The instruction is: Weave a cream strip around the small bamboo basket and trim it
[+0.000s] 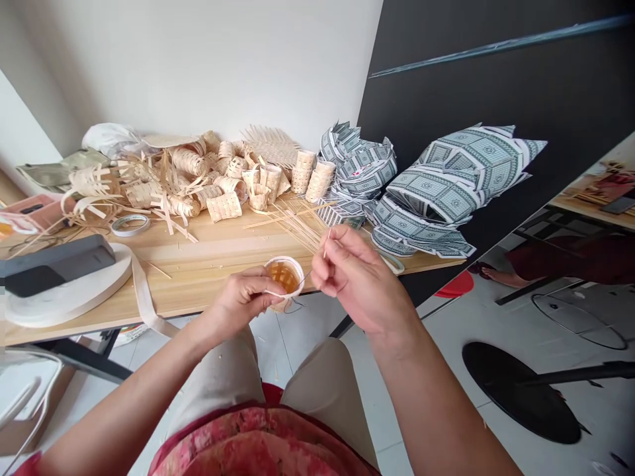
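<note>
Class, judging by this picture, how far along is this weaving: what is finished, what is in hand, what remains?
Done: woven baskets piled on the table. In hand: the left hand grips a woven cup, and the right hand pinches a thin strip. Left: loose strips still lying unwoven.

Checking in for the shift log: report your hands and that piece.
Left hand gripping small woven basket. Right hand pinching thin pale splint. Woven strip pile on wooden table beyond.
</note>
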Motion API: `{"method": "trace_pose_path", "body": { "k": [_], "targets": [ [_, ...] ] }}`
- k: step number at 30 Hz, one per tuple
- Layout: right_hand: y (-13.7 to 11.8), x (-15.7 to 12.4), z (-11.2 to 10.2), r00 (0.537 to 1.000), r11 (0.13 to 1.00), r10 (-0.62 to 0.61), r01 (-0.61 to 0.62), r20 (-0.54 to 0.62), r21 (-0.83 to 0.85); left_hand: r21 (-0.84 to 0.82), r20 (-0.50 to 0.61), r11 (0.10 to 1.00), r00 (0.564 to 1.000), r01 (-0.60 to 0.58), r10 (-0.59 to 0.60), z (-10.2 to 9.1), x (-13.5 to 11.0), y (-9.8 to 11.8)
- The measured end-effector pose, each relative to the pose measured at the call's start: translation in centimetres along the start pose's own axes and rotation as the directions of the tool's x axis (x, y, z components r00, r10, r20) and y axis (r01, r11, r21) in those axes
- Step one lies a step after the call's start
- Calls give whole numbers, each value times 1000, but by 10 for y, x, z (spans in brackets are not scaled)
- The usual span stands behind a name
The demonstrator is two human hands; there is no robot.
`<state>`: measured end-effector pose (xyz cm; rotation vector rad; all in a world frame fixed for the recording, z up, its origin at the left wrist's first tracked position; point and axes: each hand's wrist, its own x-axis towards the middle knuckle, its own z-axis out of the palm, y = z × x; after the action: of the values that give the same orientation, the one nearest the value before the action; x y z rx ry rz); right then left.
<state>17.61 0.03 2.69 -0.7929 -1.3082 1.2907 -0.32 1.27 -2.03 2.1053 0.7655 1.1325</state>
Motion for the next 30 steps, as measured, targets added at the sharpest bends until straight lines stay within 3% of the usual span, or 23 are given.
{"method": "trace_pose_path", "body": {
  "k": [5,9,12,16,24,28,30],
  "targets": [
    [-8,13,-22,970,986,-130,148,-203,75,-287,49,923,966,256,-253,-6,3,8],
    [-16,20,-48,911,983,-104,155,-399,98,-336,76,866,927,370,-366,-9,4,12],
    [-16,23,-67,874,984,-67,139,-482,115,-358,86,842,912,404,-401,-10,4,12],
    [-11,25,-83,859,982,-54,138,-509,130,-376,86,831,909,409,-408,-9,5,10],
    [5,24,-91,831,974,-46,161,-555,162,-404,108,837,928,370,-358,-6,6,7],
    [9,25,-86,799,978,-161,209,-580,17,-353,126,853,923,384,-364,-6,7,7],
    [9,21,-75,843,978,-206,169,-496,-119,-329,134,854,915,404,-381,-5,9,9]
  ]
}}
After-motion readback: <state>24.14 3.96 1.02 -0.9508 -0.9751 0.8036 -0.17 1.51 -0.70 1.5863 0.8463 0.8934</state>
